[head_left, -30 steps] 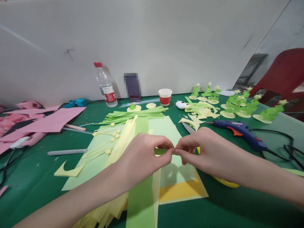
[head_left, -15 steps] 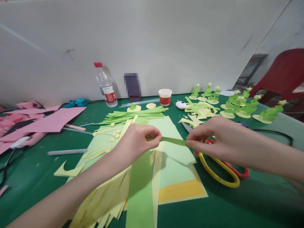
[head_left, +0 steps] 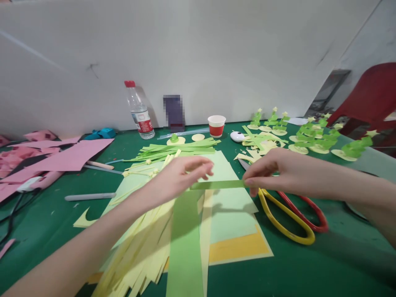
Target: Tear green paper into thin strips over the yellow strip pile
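While the right hand (head_left: 274, 171) pinches one end of a green strip (head_left: 219, 185), the left hand (head_left: 177, 177) hovers, loosely parted, near its other end above the tabletop (head_left: 235, 282).

Along your tabletop's (head_left: 40, 222) back edge stand a bottle (head_left: 142, 119) and, to its right, a cup (head_left: 216, 128); paper trees (head_left: 355, 147) by the back right corner. Before you, cut strips (head_left: 140, 247) lie on sheets (head_left: 229, 210), scissors (head_left: 306, 239) to their right. Above, a single strip (head_left: 221, 184) runs from your right hand (head_left: 269, 173) toward your left hand (head_left: 182, 177).
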`<state>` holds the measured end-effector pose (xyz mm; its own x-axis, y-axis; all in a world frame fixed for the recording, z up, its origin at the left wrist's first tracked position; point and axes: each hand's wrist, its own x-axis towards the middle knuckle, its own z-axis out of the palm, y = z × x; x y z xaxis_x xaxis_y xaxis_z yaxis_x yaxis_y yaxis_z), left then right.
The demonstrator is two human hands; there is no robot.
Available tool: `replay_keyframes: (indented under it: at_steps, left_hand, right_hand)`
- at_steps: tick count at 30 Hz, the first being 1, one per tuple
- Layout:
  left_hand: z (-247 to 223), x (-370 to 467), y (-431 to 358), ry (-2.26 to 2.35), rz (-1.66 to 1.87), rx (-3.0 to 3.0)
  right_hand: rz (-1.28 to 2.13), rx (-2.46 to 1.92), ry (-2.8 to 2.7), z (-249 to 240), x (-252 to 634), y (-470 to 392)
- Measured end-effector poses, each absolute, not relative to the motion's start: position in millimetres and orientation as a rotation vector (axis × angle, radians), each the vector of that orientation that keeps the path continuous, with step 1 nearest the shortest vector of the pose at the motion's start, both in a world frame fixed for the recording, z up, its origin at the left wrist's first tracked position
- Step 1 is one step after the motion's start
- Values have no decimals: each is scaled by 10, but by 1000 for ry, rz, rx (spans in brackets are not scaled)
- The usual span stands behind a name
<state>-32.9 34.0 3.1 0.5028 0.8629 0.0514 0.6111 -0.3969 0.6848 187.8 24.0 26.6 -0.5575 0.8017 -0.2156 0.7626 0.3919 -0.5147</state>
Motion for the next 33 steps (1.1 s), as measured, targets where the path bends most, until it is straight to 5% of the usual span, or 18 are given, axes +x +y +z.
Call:
replay_keyframes:
  at_steps: [4,15,33]
  left_hand:
    - [33,-180,135,1234,338,2274]
    - [-13,-77,-2,1250,491,2301]
    - [364,-429,265,1177,357,1874]
  right_hand:
    - [918,-1428,-2454,151,1797,320]
    - [1187,-1140,-2210,62,1658,241]
    - [1554,-1345,-2153,319,1891,189]
